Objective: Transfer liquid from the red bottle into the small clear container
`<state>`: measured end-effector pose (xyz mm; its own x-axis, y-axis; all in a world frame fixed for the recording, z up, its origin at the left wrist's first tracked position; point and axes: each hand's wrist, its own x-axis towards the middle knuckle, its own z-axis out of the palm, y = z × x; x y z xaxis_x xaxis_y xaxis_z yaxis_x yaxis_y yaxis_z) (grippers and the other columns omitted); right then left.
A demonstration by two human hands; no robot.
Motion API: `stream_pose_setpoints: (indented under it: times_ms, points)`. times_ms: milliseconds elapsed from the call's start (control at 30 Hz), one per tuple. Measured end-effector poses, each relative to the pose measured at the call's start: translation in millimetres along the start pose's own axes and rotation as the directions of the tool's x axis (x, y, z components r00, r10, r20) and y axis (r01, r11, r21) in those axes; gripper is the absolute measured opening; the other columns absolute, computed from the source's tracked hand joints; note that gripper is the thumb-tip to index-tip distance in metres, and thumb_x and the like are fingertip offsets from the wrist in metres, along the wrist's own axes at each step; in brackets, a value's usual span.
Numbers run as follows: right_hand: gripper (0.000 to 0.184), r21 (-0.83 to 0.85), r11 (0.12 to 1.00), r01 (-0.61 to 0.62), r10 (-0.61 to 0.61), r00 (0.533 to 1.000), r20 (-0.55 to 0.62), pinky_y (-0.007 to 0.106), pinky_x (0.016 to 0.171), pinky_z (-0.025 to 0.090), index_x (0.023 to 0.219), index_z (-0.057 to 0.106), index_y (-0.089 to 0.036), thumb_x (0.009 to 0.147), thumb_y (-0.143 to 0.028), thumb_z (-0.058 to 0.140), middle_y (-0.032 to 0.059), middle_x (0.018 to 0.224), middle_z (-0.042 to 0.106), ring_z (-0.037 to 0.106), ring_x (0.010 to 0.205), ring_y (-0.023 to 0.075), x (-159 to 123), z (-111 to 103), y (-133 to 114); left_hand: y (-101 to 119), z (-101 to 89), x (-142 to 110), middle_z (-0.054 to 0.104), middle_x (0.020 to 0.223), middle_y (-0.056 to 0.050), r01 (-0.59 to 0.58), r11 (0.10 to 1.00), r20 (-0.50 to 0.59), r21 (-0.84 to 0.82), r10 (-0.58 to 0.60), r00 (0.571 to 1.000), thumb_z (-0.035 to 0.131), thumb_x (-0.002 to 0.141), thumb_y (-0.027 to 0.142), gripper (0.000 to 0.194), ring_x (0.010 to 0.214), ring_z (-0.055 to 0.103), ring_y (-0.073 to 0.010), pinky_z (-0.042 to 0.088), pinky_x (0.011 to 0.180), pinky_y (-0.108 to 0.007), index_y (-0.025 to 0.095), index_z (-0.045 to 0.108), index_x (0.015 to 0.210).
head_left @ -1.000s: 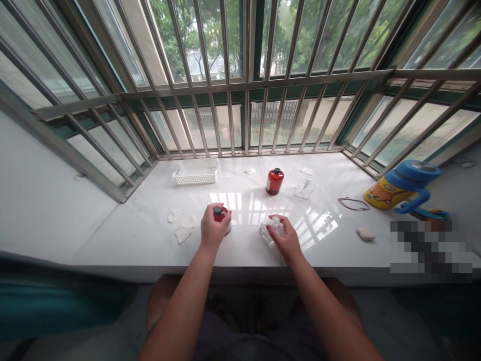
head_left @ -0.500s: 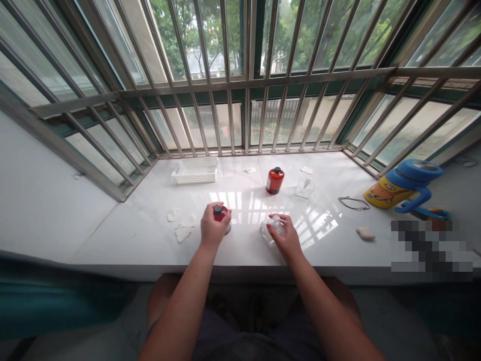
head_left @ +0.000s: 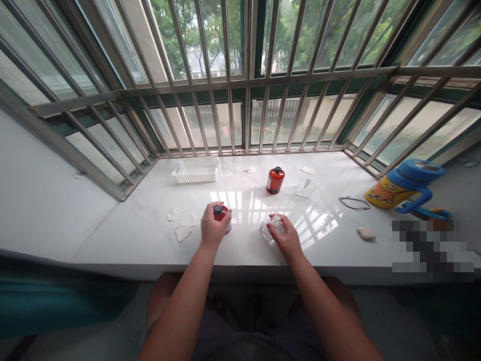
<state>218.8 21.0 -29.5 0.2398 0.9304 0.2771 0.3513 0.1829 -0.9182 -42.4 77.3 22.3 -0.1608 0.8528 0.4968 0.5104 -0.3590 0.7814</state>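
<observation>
My left hand (head_left: pixel 212 225) is closed round a small red bottle (head_left: pixel 221 215) with a black cap, which stands on the white ledge. My fingers hide much of its body. To the right, my right hand (head_left: pixel 284 231) grips a clear bottle (head_left: pixel 267 234) near its top. Farther back stands another red bottle (head_left: pixel 275 181), also black-capped and with a pale label on its left side. Just right of that one is a second clear container (head_left: pixel 304 187), hard to make out against the ledge.
A white perforated basket (head_left: pixel 196 171) lies at the back left. Crumpled white tissues (head_left: pixel 183 233) lie left of my left hand. On the right are a cord loop (head_left: pixel 353 203), a beige lump (head_left: pixel 366 233) and a blue-yellow flask (head_left: pixel 402 185). Metal bars (head_left: pixel 246 120) close off the window behind.
</observation>
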Motion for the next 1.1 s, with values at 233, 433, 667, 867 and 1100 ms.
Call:
stream_pose_setpoints:
  times_ms: [233,433,667,867,1100]
  points:
    - [0.045,0.043,0.997,-0.065,0.066,0.998,-0.008,0.045,0.098,0.056,0.123,0.062,-0.03,0.09,-0.057,0.076,0.0072,0.132,0.073,0.072,0.114,0.0305,-1.2,0.5,4.5,-2.7,2.3,0.0,0.075,0.119,-0.003,0.0,1.0,-0.02,-0.001,0.0,1.0,0.08,0.088,0.038,0.03,0.11,0.071,-0.0239,0.058,0.099,-0.04,0.027,0.066,0.113]
    - [0.037,-0.007,1.0,-0.01,0.01,1.0,-0.005,0.047,0.106,0.053,0.118,0.068,-0.03,0.092,-0.057,0.072,0.0063,0.13,0.074,0.07,0.118,0.0316,-0.4,0.0,2.2,-1.9,1.9,0.0,0.075,0.119,-0.004,-0.002,1.0,-0.021,0.0,0.002,1.0,0.08,0.088,0.038,0.03,0.11,0.071,-0.0247,0.058,0.099,-0.041,0.027,0.066,0.112]
    - [0.044,0.056,0.995,-0.079,0.079,0.997,-0.008,0.046,0.099,0.056,0.122,0.061,-0.03,0.089,-0.056,0.076,0.0063,0.132,0.073,0.072,0.114,0.0304,-1.8,0.5,0.8,-1.8,1.5,-0.1,0.075,0.118,-0.004,-0.011,1.0,-0.022,0.002,0.011,1.0,0.08,0.088,0.038,0.03,0.11,0.072,-0.0248,0.058,0.098,-0.041,0.026,0.067,0.112]
    - [0.037,-0.016,1.0,-0.003,0.003,1.0,-0.001,0.048,0.104,0.054,0.121,0.069,-0.031,0.094,-0.056,0.071,0.0061,0.129,0.074,0.069,0.118,0.0315,-0.8,-0.9,2.6,-2.1,1.2,-0.2,0.075,0.118,-0.004,-0.013,1.0,-0.016,0.004,0.013,1.0,0.079,0.089,0.039,0.03,0.111,0.071,-0.0247,0.058,0.098,-0.041,0.027,0.066,0.112]
    - [0.037,-0.02,0.997,0.078,-0.078,0.997,-0.018,0.046,0.106,0.052,0.121,0.069,-0.029,0.096,-0.056,0.068,0.0079,0.125,0.073,0.067,0.12,0.0313,2.5,1.7,11.1,-1.9,1.5,-0.2,0.075,0.118,-0.004,-0.013,1.0,-0.022,0.008,0.013,1.0,0.079,0.089,0.038,0.029,0.11,0.072,-0.0257,0.059,0.098,-0.042,0.027,0.066,0.112]
